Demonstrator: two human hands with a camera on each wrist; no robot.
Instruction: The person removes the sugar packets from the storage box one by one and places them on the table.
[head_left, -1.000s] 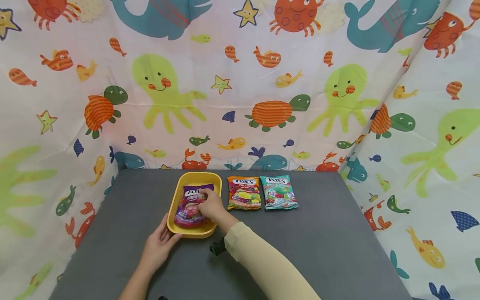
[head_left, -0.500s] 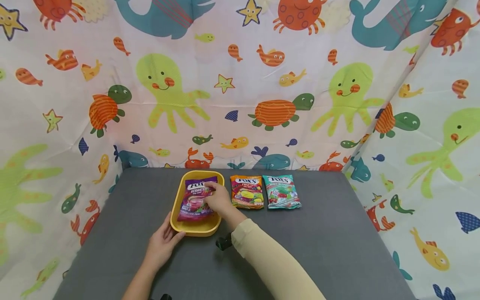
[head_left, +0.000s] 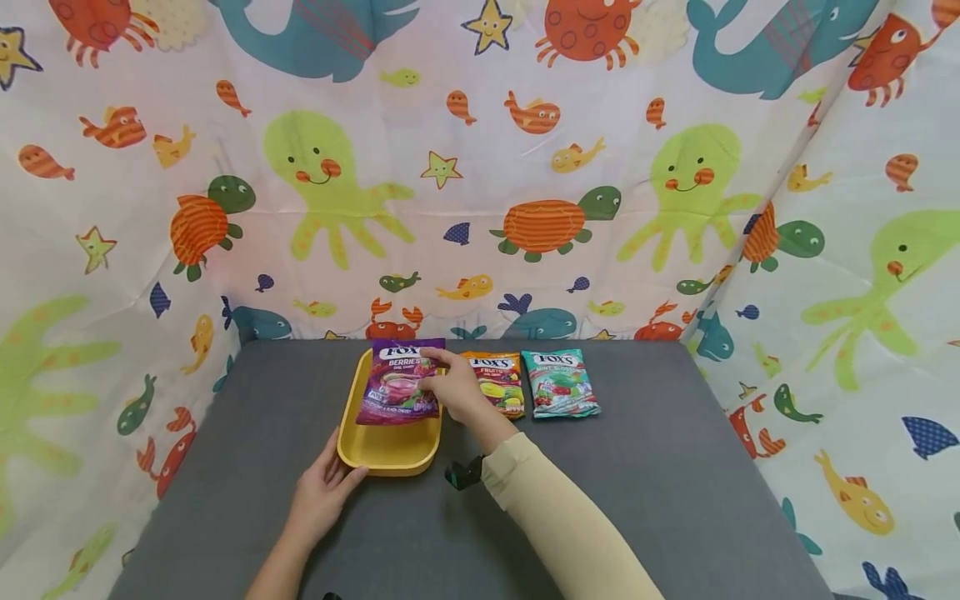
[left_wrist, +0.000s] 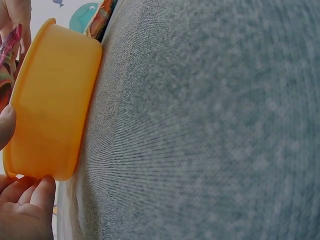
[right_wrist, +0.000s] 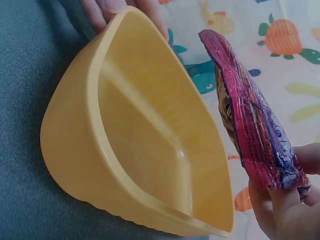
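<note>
A yellow oblong tray (head_left: 390, 454) stands on the grey table top (head_left: 600, 492); it also fills the left wrist view (left_wrist: 50, 100) and the right wrist view (right_wrist: 140, 145). My right hand (head_left: 435, 372) pinches a purple candy bag (head_left: 397, 385) by its right edge and holds it tilted above the tray's far half. The bag (right_wrist: 250, 130) hangs clear of the tray's bare floor, gripped between my fingers (right_wrist: 285, 205). My left hand (head_left: 339, 473) holds the tray's near left corner, thumb on the front wall and fingers (left_wrist: 27, 200) against its side.
An orange candy bag (head_left: 501, 385) and a teal candy bag (head_left: 558, 383) lie flat side by side right of the tray. Sea-animal cloth walls (head_left: 480, 208) close off the back and both sides. A black wrist camera (head_left: 463, 472) sits under my right sleeve.
The purple bag lay flat in the tray; my right hand has lifted it up and toward the far rim. The left hand stays on the tray's corner.
</note>
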